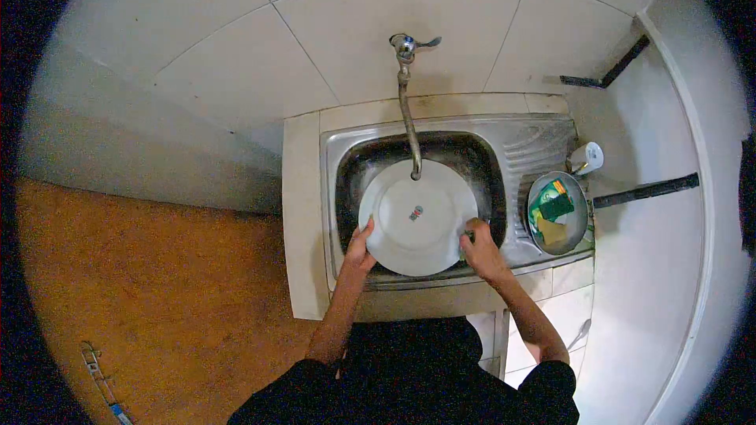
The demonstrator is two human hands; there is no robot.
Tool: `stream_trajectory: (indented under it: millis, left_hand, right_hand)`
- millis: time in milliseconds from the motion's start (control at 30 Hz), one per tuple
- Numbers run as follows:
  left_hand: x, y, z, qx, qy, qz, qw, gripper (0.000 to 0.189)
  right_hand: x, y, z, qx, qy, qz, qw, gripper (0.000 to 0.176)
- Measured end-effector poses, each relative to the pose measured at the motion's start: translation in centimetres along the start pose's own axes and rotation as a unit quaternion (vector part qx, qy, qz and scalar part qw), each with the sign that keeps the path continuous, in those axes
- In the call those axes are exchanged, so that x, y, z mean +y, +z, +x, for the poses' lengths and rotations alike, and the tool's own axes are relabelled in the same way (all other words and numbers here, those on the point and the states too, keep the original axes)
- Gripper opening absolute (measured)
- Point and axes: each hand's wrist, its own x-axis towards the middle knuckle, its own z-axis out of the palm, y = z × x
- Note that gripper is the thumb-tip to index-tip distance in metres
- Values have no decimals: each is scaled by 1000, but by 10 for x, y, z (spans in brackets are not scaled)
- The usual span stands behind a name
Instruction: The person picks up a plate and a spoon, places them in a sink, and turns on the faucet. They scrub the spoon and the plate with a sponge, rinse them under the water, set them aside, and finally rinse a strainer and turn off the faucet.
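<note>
A large white plate (417,189) with a small printed mark at its middle is held over the sink basin (486,159), under the tap spout (411,138). My left hand (361,249) grips its lower left rim, thumb on the near face and fingers behind. At the plate's right edge, my right hand (480,245) is closed on a small dark green scouring pad (469,235), mostly hidden by the fingers, and presses it against the rim.
On the drainboard (528,145) at right stands a grey bowl (580,228) holding a green packet (553,201) and a yellowish sponge (553,232). A white cup (587,158) lies tilted behind it. The wall tap (405,46) rises behind the basin. A spoon (580,334) is at lower right.
</note>
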Motion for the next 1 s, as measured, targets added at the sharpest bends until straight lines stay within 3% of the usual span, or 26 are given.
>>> stream_trajectory:
  millis: [33,133,300,333,367,467,567,700,767,867,1000]
  left_hand:
    - [1,-1,0,0,13,3,1000,43]
    - [10,4,-4,14,30,-3,999,44]
    - [26,-7,-5,17,27,-75,997,46]
    - [31,4,-12,59,44,-54,996,47]
    - [34,9,-16,99,59,-33,993,48]
    - [33,-1,-15,74,79,-26,994,49]
    - [29,-17,-13,84,52,-19,995,48]
    - [33,2,-18,100,77,22,992,47]
    - [29,-6,-15,54,83,15,995,46]
    - [31,10,-20,124,72,32,989,43]
    - [32,20,-22,130,62,42,989,42]
  right_hand:
    - [3,5,4,13,51,32,998,26]
    - [9,4,19,2,83,-31,996,35]
    - [18,0,46,49,144,13,988,44]
    - [23,-1,48,57,161,23,985,45]
    - [29,2,51,67,158,39,984,45]
    - [35,9,75,119,99,105,982,47]
    - [3,-10,113,132,130,156,970,48]
    - [11,32,127,148,173,126,966,47]
    - [15,49,129,169,148,69,972,41]
    - [12,45,143,85,143,159,973,38]
    - [13,52,149,100,83,178,975,41]
